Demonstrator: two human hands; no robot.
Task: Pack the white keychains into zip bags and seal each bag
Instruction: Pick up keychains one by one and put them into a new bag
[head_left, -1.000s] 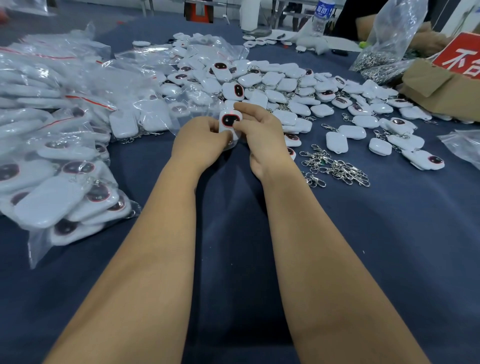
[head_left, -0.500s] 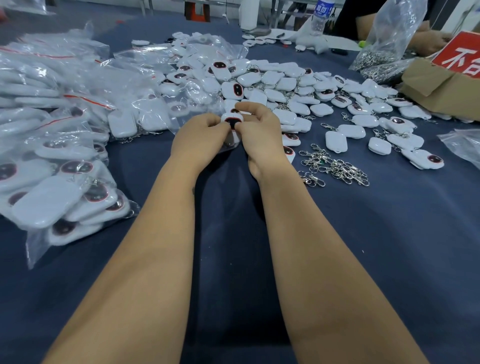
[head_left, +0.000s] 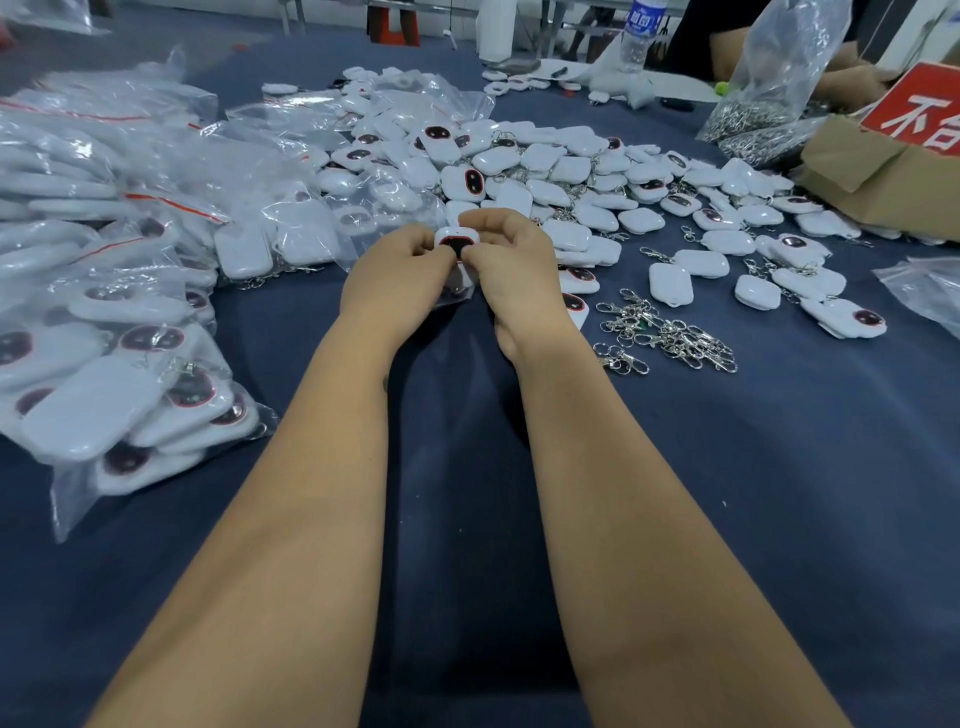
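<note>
since a second ago my left hand (head_left: 397, 270) and right hand (head_left: 511, 260) have pinched closer together on the small white plastic keychain with a dark oval face (head_left: 457, 243), held above the dark blue cloth worktop (head_left: 779, 467), so i judge bagging nearly done.

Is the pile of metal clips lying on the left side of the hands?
No, the metal clips lie on the blue table beside the right hand.

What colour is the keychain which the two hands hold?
White, with a dark oval window rimmed in red on the keychain; the head view, the only view, shows it.
</note>
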